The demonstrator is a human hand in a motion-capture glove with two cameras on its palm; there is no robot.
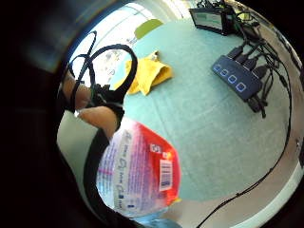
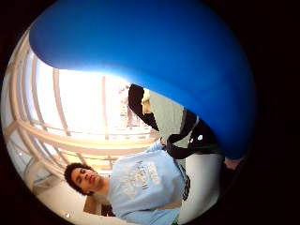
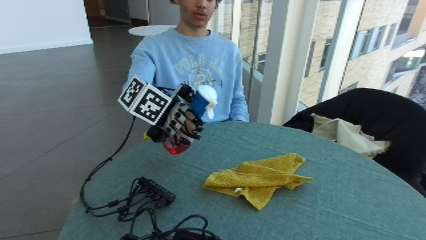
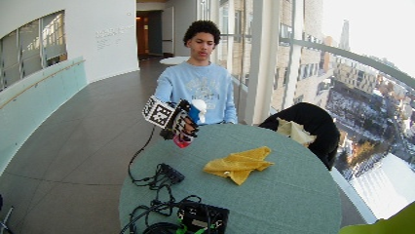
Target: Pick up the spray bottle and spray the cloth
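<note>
The spray bottle (image 3: 192, 112) is up off the table, held in the gloved right hand (image 3: 178, 120) above the near edge of the round teal table (image 3: 333, 200), on the person's side. The fingers are curled round its neck just under the white nozzle (image 3: 208, 97), which sits at the top and looks turned out over the tabletop, seemingly so a squeeze would send mist that way. The red base and label (image 1: 142, 171) hang below the palm, so the bottle is carried roughly upright, as it should be for the tube inside to draw. The yellow cloth (image 3: 261, 178) lies crumpled near the middle of the table, well apart from the bottle. I'd say the lift is done and the aim is being lined up. A black power strip (image 3: 157, 190) and cables lie beside the cloth's far side, out of the likely spray path.
</note>
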